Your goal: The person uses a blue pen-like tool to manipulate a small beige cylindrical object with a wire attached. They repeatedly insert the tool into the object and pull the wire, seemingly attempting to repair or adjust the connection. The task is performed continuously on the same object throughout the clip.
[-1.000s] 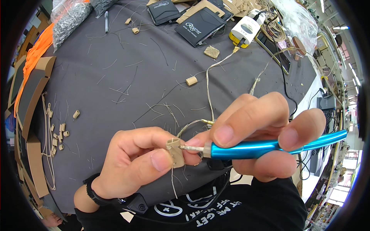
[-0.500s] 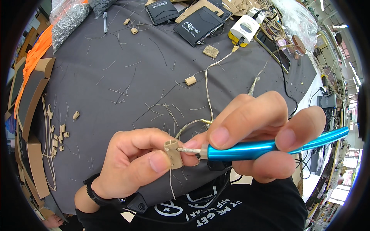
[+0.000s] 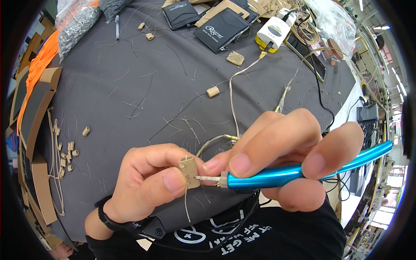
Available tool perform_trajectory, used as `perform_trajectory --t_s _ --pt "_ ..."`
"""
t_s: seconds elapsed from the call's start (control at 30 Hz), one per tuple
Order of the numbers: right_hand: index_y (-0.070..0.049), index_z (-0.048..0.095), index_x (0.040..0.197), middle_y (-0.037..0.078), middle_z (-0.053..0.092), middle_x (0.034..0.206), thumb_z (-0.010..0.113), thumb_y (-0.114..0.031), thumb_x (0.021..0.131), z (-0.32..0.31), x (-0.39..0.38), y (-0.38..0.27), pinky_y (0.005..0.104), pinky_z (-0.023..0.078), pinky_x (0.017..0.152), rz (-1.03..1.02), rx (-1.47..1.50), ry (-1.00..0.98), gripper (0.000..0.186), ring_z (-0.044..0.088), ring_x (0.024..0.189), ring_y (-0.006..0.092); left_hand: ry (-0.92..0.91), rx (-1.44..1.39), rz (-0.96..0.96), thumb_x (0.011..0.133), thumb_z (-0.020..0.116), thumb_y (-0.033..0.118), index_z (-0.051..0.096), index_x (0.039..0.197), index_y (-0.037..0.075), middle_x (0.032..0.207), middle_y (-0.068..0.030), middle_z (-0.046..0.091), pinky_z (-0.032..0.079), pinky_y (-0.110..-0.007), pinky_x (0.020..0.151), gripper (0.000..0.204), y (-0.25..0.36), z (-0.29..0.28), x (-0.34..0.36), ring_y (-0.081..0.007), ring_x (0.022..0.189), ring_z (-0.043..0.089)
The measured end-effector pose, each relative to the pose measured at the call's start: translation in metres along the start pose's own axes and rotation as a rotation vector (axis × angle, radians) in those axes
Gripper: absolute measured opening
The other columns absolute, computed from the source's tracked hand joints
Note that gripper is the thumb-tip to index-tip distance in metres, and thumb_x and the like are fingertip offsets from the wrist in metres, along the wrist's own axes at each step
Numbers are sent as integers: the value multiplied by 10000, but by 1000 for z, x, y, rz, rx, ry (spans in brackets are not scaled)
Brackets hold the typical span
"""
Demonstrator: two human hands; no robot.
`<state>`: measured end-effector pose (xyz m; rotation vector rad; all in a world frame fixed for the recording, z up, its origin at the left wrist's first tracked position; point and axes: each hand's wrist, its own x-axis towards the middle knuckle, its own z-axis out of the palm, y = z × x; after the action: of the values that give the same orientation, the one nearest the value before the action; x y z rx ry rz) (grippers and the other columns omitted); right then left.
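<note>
My left hand [image 3: 149, 184] pinches a small tan cardboard tube piece [image 3: 189, 170] between thumb and fingers, with a thin string hanging below it. My right hand [image 3: 286, 149] grips a blue-handled tool [image 3: 299, 170] like a pen. Its metal tip [image 3: 207, 178] touches the side of the tan piece. Both hands are held close above the near edge of a dark grey table cloth [image 3: 130, 86].
Loose tan tube pieces [image 3: 67, 156] lie at the left by cardboard strips [image 3: 37, 121]. More pieces [image 3: 212, 91] and twine lie mid-table. Black wallets [image 3: 223, 29], a white and yellow device [image 3: 273, 31], cables and a bag of grey bits [image 3: 76, 26] sit at the far side.
Both hands stay together with the tool tip at the tan piece; they have shifted only slightly.
</note>
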<state>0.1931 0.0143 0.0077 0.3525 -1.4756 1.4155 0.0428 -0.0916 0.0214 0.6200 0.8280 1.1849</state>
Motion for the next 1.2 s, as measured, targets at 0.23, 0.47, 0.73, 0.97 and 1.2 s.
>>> perform_trajectory --t_s 0.23,0.47,0.73,0.97,1.2 --pt "-37 285 908 257 475 794 428 -182 832 -3 4 -5 413 530 640 57 -31 -81 217 560 656 308 3 -42 28 776 536 210 535 882 -59 849 -129 578 422 -283 758 290 -3 1 0 -172 824 556" --pt "-39 288 913 251 479 788 432 -187 831 -5 5 -7 393 534 632 70 -80 -95 222 566 635 298 -3 -26 28 781 529 205 533 881 -58 858 -142 578 420 -297 778 282 -2 1 0 -191 841 559" --pt "-35 280 928 250 470 782 412 -199 838 -1 4 3 387 546 559 -44 -60 -29 229 559 537 312 -2 -5 38 784 522 218 530 896 -69 851 -149 576 421 -300 781 308 -1 1 0 -202 844 559" --pt "-30 277 922 248 467 784 406 -214 838 7 -1 1 397 545 585 -25 -55 101 240 549 589 283 -5 26 26 782 525 226 537 889 -67 835 -141 579 425 -279 750 312 -2 0 0 -184 835 558" --pt "-43 272 926 231 478 783 398 -231 839 3 1 -3 395 545 577 52 -33 17 243 549 593 273 26 54 43 779 522 244 552 865 -61 777 -88 574 388 -198 618 318 -4 -1 0 -80 675 502"
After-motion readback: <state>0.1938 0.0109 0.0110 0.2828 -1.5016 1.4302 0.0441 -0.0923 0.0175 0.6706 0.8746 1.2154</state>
